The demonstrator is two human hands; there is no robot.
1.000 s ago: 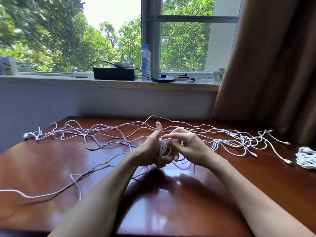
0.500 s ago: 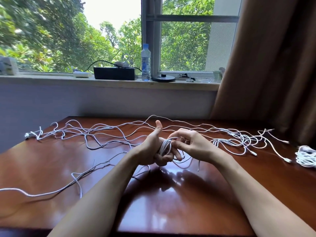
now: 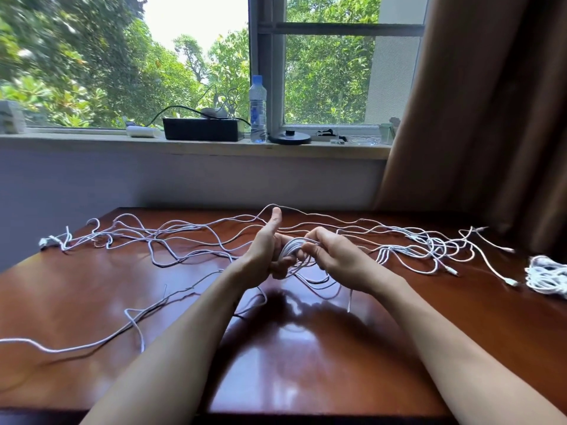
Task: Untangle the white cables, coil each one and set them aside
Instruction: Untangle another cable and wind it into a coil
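White cable coil (image 3: pixel 291 247) sits wound around the curled fingers (image 3: pixel 280 267) of the left hand (image 3: pixel 265 251), whose thumb stands straight up above it. The right hand (image 3: pixel 339 257) meets the coil from the other side, its fingertips (image 3: pixel 309 248) bent in and pinching the outermost loop against the bundle. Both hands are raised a little above the table (image 3: pixel 306 369), with the coil held between them at the centre of the view. Slack loops of the same cable droop from under the hands toward the wood, and a short loose end (image 3: pixel 349 299) hangs below the right wrist.

Behind and to both sides of the hands, the remaining tangled cables (image 3: pixel 190 237) sprawl across the far half of the table, running from its left corner to a denser knot of strands near the right. One long strand (image 3: pixel 92 343) trails off the table's left edge. At the far right edge lies a finished cable bundle (image 3: pixel 549 274), well apart from the hands. On the windowsill beyond stand a water bottle (image 3: pixel 257 108) and a black box (image 3: pixel 202 129), with a brown curtain (image 3: pixel 491 102) hanging at right.
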